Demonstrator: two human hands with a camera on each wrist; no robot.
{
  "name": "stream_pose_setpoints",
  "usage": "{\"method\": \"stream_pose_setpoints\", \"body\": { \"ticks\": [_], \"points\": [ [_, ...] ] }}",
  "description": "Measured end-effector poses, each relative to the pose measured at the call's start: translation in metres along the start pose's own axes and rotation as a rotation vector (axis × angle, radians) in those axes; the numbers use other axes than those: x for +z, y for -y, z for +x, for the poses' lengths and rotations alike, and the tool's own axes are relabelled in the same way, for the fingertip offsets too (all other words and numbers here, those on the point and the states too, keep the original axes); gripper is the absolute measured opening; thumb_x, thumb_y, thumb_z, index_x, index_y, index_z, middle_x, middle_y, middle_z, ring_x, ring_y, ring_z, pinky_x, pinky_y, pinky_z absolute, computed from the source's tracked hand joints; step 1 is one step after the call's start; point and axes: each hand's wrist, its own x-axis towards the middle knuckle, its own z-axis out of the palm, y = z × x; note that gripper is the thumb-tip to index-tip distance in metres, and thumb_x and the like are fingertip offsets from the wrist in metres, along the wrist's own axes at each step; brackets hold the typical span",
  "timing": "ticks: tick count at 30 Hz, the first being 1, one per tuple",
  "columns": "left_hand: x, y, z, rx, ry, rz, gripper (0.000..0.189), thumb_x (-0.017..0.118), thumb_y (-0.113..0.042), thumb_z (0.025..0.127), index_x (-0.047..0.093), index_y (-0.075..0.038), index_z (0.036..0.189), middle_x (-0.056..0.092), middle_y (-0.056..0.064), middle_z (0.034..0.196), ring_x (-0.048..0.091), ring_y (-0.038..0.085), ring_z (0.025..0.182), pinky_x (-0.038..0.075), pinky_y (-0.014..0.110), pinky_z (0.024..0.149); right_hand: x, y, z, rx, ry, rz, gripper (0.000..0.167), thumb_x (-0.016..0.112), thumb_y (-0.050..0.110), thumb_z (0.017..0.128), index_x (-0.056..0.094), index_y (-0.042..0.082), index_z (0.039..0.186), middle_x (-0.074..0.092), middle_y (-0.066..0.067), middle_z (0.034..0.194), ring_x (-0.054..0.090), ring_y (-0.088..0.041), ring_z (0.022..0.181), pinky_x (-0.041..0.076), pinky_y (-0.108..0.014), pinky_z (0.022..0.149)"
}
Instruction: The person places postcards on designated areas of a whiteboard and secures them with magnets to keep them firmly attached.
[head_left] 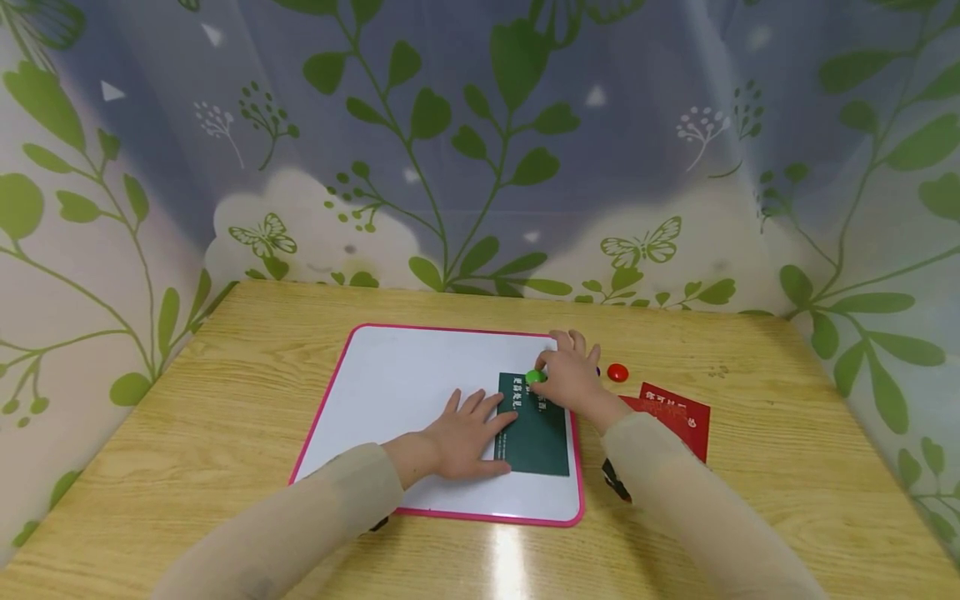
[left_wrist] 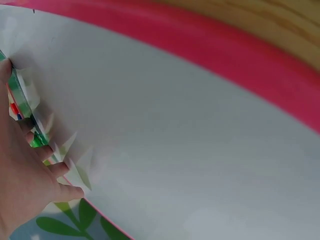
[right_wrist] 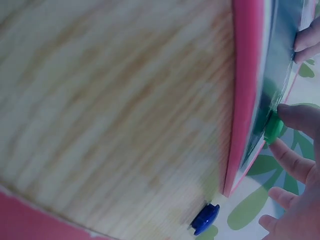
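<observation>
A dark green card (head_left: 538,437) with white lettering lies on the right part of a pink-rimmed whiteboard (head_left: 408,367). My left hand (head_left: 467,440) rests with spread fingers across the card's left edge and the board. At the card's upper end, my right hand (head_left: 572,377) pinches a green round magnet (head_left: 535,377) between thumb and index finger. The right wrist view shows this green magnet (right_wrist: 273,128) right at the card's surface, with the other fingers held away from it. In the left wrist view the left fingers (left_wrist: 59,170) are stretched out over the board.
Beyond the board's right edge, a red round magnet (head_left: 618,372) lies on the wooden table (head_left: 780,467). A blue magnet (right_wrist: 205,219) sits near the board's corner. Red cards (head_left: 688,417) lie partly under the right forearm. A leaf-patterned curtain (head_left: 480,150) stands behind the table.
</observation>
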Motion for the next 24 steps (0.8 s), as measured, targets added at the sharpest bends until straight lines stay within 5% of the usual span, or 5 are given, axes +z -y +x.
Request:
{"method": "stream_pose_setpoints", "body": {
  "ticks": [24],
  "points": [
    [-0.001, 0.001, -0.001, 0.012, 0.008, 0.009, 0.073, 0.042, -0.062, 0.09, 0.023, -0.024, 0.149, 0.016, 0.007, 0.157, 0.014, 0.032, 0.144, 0.012, 0.056, 0.115, -0.007, -0.021, -0.013, -0.001, -0.03, 0.037, 0.037, 0.071, 0.028, 0.08, 0.064, 0.007, 0.11, 0.034, -0.025, 0.143, 0.021, -0.047, 0.133, 0.014, -0.07, 0.105]
  ]
}}
